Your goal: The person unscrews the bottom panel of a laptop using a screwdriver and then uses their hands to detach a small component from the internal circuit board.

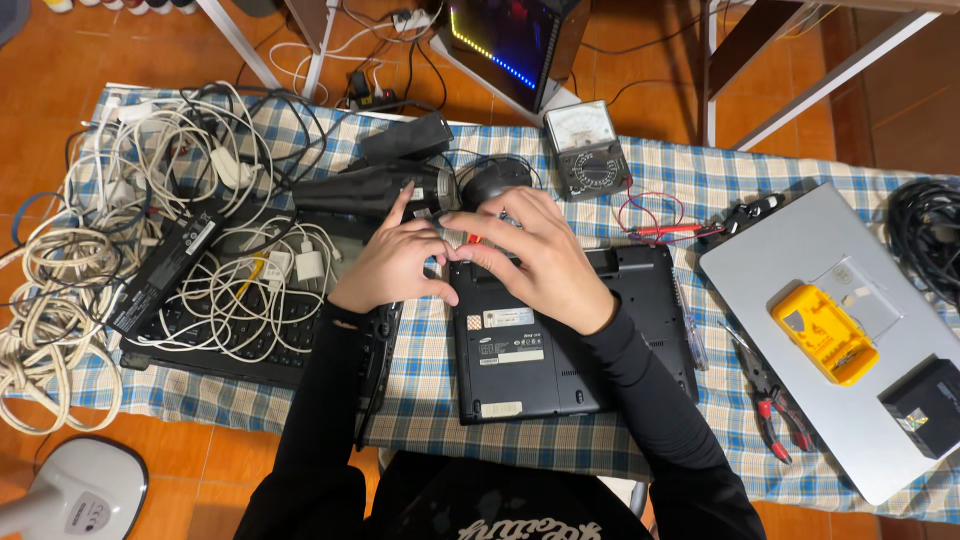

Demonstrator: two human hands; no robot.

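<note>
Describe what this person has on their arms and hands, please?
Both arms are covered by long, close-fitting black sleeves that end at the wrists. The left hand and right hand are bare: no gloves, and no rings or watch that I can see. The fingers are uncovered. The dark top has pale lettering across the chest.
</note>
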